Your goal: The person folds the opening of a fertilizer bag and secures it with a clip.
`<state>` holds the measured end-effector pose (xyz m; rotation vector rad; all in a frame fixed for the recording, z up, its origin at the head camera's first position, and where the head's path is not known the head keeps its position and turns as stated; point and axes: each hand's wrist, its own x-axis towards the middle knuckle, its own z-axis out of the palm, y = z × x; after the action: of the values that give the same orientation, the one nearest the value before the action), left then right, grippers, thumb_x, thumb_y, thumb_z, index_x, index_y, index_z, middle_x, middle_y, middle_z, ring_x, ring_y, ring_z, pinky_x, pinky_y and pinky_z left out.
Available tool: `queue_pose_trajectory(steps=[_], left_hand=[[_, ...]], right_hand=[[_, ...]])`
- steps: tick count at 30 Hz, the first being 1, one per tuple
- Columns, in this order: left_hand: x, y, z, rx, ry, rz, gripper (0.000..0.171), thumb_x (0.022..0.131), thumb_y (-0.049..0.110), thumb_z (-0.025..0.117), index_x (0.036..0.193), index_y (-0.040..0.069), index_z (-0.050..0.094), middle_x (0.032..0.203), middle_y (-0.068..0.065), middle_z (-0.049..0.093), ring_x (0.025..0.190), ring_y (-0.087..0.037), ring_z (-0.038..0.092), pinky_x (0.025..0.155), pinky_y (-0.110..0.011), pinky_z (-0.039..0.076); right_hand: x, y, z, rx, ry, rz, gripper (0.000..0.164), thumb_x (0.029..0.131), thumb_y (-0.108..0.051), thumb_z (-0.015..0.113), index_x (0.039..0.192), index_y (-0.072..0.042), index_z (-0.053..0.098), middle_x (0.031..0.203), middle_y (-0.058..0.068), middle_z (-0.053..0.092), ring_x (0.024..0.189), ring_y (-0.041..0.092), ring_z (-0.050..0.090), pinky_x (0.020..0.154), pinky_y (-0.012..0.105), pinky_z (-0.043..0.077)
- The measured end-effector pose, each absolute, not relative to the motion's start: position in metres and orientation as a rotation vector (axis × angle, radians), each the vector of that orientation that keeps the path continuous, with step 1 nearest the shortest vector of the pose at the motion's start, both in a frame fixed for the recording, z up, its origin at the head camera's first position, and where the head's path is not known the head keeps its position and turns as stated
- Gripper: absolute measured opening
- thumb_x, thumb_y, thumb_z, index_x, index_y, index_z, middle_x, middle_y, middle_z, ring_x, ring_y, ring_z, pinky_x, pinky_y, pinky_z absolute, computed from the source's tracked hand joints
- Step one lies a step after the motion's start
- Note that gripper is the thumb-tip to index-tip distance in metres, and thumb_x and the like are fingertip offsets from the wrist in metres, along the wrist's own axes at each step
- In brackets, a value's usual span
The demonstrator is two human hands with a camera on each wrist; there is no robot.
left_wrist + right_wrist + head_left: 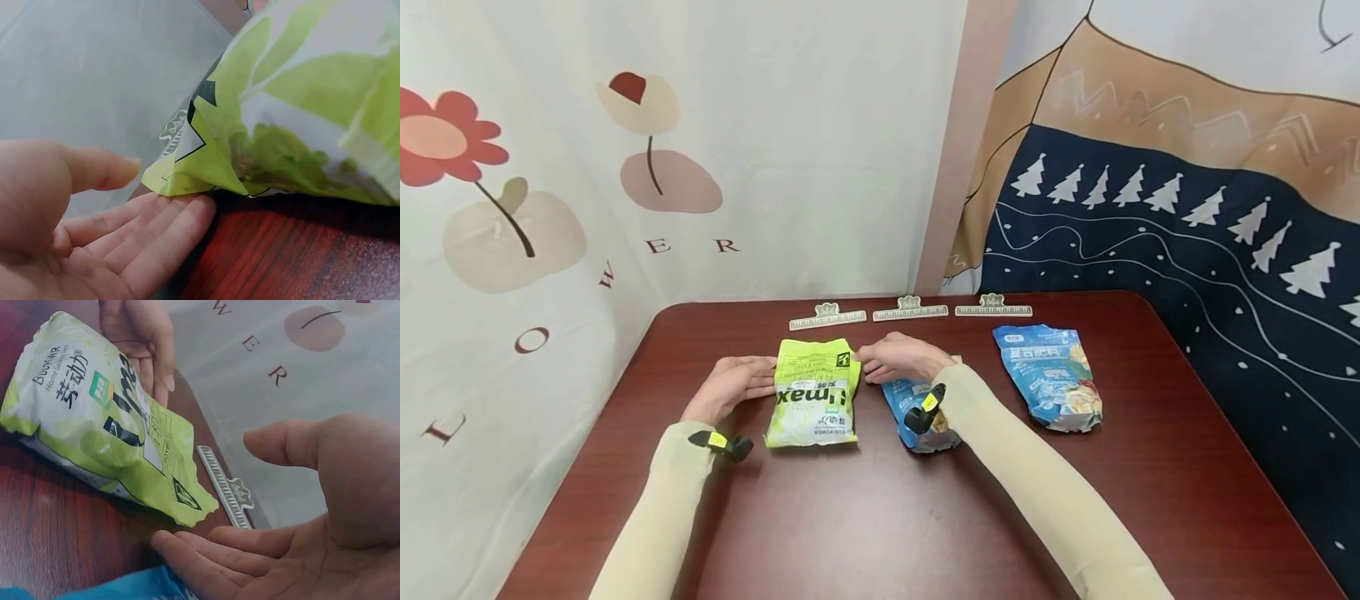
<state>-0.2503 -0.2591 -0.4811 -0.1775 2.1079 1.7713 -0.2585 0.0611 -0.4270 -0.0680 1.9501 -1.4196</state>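
Note:
A green and white snack bag [814, 396] lies on the table between the two hands, its printing upside down in the head view. My left hand [730, 385] is at the bag's left edge, fingers straight and palm turned up; in the left wrist view the fingertips [199, 209] are right under the bag's corner. On the other side, my right hand [904, 358] reaches toward the bag's upper right corner with extended fingers, thumb raised apart from them. Below the right wrist lies a blue bag [904, 400], partly hidden by the hand and sleeve.
Three clips with piano-key print, a left one [827, 317], a middle one [911, 309] and a right one [993, 307], line the table's back edge. Another blue bag [1051, 379] lies to the right. Printed curtains [820, 150] hang behind the dark red table [850, 533].

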Motion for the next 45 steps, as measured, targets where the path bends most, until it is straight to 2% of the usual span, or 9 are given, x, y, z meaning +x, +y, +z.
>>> queue_pose_trajectory(steps=[4, 11, 17, 21, 25, 27, 29, 35, 45], left_hand=[[-0.251, -0.257, -0.482, -0.191, 2.112, 1.75, 0.046, 0.105, 0.015, 0.059, 0.143, -0.01, 0.052, 0.125, -0.013, 0.071, 0.095, -0.007, 0.074, 0.086, -0.029, 0.061], [-0.252, -0.252, -0.484, -0.224, 2.119, 1.763, 0.046, 0.104, 0.012, 0.058, 0.141, -0.014, 0.051, 0.108, -0.006, 0.073, 0.086, -0.005, 0.073, 0.081, -0.026, 0.062], [-0.252, -0.252, -0.487, -0.259, 2.143, 1.737, 0.045, 0.103, 0.013, 0.06, 0.139, -0.013, 0.054, 0.108, -0.006, 0.074, 0.085, -0.005, 0.073, 0.08, -0.025, 0.062], [-0.253, -0.25, -0.488, -0.261, 2.147, 1.724, 0.046, 0.103, 0.013, 0.059, 0.14, -0.014, 0.052, 0.108, -0.007, 0.074, 0.085, -0.006, 0.073, 0.08, -0.025, 0.062], [-0.253, -0.248, -0.489, -0.248, 2.148, 1.727, 0.045, 0.103, 0.013, 0.058, 0.139, -0.015, 0.052, 0.103, -0.003, 0.074, 0.084, -0.005, 0.072, 0.079, -0.025, 0.062], [-0.253, -0.248, -0.489, -0.251, 2.153, 1.73, 0.044, 0.103, 0.013, 0.059, 0.137, -0.015, 0.053, 0.101, -0.002, 0.075, 0.083, -0.006, 0.072, 0.078, -0.025, 0.062], [-0.254, -0.249, -0.489, -0.258, 2.159, 1.731, 0.042, 0.103, 0.013, 0.059, 0.136, -0.014, 0.055, 0.098, 0.0, 0.075, 0.082, -0.006, 0.073, 0.078, -0.025, 0.062], [-0.256, -0.247, -0.488, -0.25, 2.171, 1.737, 0.038, 0.103, 0.014, 0.06, 0.131, -0.012, 0.058, 0.093, 0.003, 0.074, 0.081, -0.006, 0.073, 0.077, -0.025, 0.062], [-0.257, -0.245, -0.481, -0.251, 2.176, 1.768, 0.04, 0.102, 0.014, 0.061, 0.133, -0.012, 0.057, 0.094, 0.002, 0.074, 0.083, -0.008, 0.074, 0.078, -0.025, 0.062]], right_hand=[[-0.261, 0.053, -0.431, -0.008, 1.95, -1.453, 0.06, 0.1, -0.028, 0.063, 0.148, 0.004, 0.045, 0.136, 0.023, 0.061, 0.125, 0.032, 0.065, 0.106, 0.04, 0.053], [-0.267, 0.038, -0.44, 0.097, 1.959, -1.501, 0.069, 0.096, -0.016, 0.068, 0.149, 0.012, 0.032, 0.129, 0.025, 0.057, 0.11, 0.028, 0.07, 0.098, 0.036, 0.058], [-0.268, 0.027, -0.445, 0.157, 2.007, -1.496, 0.053, 0.094, -0.006, 0.066, 0.138, 0.012, 0.041, 0.115, 0.017, 0.058, 0.089, 0.022, 0.067, 0.091, 0.035, 0.06], [-0.265, 0.023, -0.448, 0.192, 2.072, -1.485, 0.054, 0.095, -0.005, 0.064, 0.14, 0.011, 0.038, 0.102, 0.015, 0.056, 0.07, 0.019, 0.063, 0.083, 0.036, 0.063], [-0.263, 0.017, -0.451, 0.234, 2.171, -1.45, 0.029, 0.097, -0.006, 0.065, 0.12, 0.01, 0.059, 0.085, 0.014, 0.062, 0.056, 0.017, 0.062, 0.078, 0.04, 0.064], [-0.264, 0.014, -0.452, 0.263, 2.217, -1.423, 0.013, 0.097, -0.006, 0.068, 0.103, 0.005, 0.067, 0.076, 0.012, 0.063, 0.053, 0.017, 0.063, 0.077, 0.04, 0.064], [-0.266, 0.012, -0.453, 0.29, 2.247, -1.406, 0.009, 0.096, -0.007, 0.07, 0.095, 0.001, 0.07, 0.073, 0.01, 0.063, 0.052, 0.016, 0.064, 0.075, 0.04, 0.064], [-0.269, 0.012, -0.452, 0.334, 2.284, -1.424, 0.009, 0.093, -0.008, 0.075, 0.097, 0.0, 0.075, 0.075, 0.009, 0.066, 0.051, 0.015, 0.064, 0.072, 0.037, 0.064], [-0.265, 0.016, -0.443, 0.348, 2.249, -1.521, 0.009, 0.091, -0.004, 0.076, 0.098, 0.001, 0.075, 0.08, 0.011, 0.07, 0.056, 0.014, 0.067, 0.077, 0.037, 0.063]])
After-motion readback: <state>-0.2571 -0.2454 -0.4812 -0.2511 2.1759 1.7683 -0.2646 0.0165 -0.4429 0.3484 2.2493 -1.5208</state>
